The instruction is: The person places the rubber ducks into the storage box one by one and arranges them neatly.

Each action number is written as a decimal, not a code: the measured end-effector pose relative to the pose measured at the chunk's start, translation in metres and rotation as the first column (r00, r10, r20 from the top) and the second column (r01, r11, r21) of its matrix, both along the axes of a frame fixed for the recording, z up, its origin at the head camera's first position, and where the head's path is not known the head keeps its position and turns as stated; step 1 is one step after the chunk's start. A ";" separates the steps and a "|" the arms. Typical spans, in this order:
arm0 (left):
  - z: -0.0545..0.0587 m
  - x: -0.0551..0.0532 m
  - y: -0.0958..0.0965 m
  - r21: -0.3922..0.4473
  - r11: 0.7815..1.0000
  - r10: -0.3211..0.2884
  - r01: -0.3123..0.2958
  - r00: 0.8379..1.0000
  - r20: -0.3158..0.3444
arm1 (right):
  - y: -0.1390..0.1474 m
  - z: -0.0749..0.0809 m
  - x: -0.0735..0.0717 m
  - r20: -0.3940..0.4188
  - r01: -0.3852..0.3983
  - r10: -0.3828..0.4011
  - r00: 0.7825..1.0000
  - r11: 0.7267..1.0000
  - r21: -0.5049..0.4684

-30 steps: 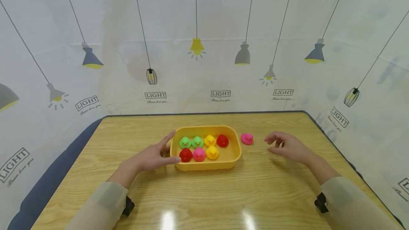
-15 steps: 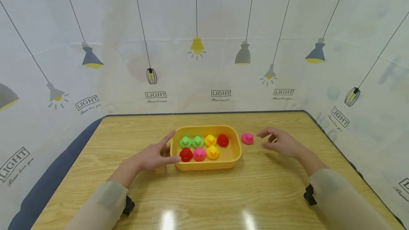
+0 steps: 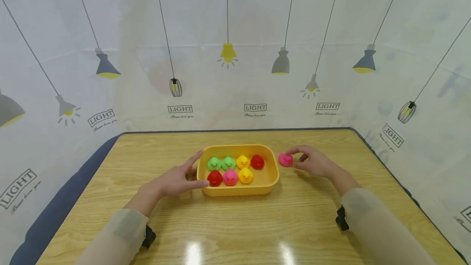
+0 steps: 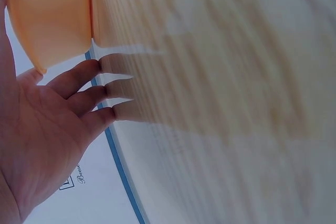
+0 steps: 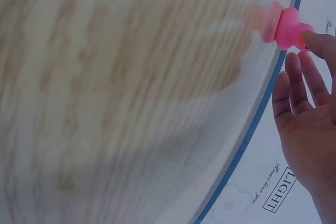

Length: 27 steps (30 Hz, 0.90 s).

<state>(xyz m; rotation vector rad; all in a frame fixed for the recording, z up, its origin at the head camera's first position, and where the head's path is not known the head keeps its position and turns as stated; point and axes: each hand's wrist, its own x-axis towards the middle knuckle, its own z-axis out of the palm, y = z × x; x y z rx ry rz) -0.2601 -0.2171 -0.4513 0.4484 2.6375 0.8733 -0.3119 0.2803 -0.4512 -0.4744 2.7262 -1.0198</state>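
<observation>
My left hand point(image 3: 174, 180) holds the left end of a yellow plastic tray point(image 3: 235, 191), index finger at the back corner and thumb along the front rim. In the left wrist view its other fingers point(image 4: 84, 78) reach to the tabletop beside the tray wall. Inside lie two green rubber ducks point(image 3: 228, 163), two yellow ducks point(image 3: 245, 176), two red ducks point(image 3: 215, 178) and one pink duck point(image 3: 230, 178). Outside, just right of the tray, another pink rubber duck point(image 3: 284, 160) stands on the table. Around its head come the thumb and index finger of my right hand point(image 3: 312, 162), fingertips right at it.
The wooden table point(image 3: 235, 224) has a dark blue edge, with a lamp-patterned white cloth point(image 3: 206, 64) hanging behind and at the sides. Black wrist devices point(image 3: 342, 218) sit under both sleeves. The right part of the tray floor is bare.
My right hand has moved left across the table, from well right of the loose pink duck to right at it. The left hand and the tray have stayed in place.
</observation>
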 end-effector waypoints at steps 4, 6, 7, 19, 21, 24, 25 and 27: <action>0.000 0.000 0.000 0.005 1.000 0.005 -0.005 1.000 0.005 | 0.000 -0.001 -0.002 0.007 0.009 -0.009 1.000 1.000 -0.002; 0.000 0.000 0.000 0.004 1.000 0.006 -0.006 1.000 0.007 | -0.001 -0.002 -0.002 0.011 0.010 -0.010 1.000 1.000 -0.001; 0.000 0.000 0.000 0.002 1.000 0.005 -0.005 1.000 0.006 | -0.001 -0.002 -0.002 0.011 0.009 -0.009 1.000 1.000 0.000; 0.000 -0.001 -0.001 0.009 1.000 0.001 -0.001 1.000 0.011 | -0.002 -0.005 -0.002 -0.021 -0.001 0.002 1.000 1.000 0.014; 0.000 -0.001 -0.001 0.006 1.000 -0.001 0.001 1.000 0.008 | -0.002 -0.005 -0.001 -0.012 -0.007 0.007 1.000 1.000 0.002; -0.001 -0.001 -0.001 0.007 1.000 0.001 -0.001 1.000 0.012 | -0.001 -0.004 0.002 0.004 -0.009 0.009 1.000 1.000 -0.016; -0.001 -0.001 -0.001 0.007 1.000 0.000 0.000 1.000 0.012 | -0.001 -0.004 0.003 0.008 -0.010 0.010 1.000 1.000 -0.021; -0.001 -0.001 -0.001 0.009 1.000 0.000 0.000 1.000 0.015 | -0.001 -0.003 0.006 0.014 -0.012 0.012 1.000 1.000 -0.025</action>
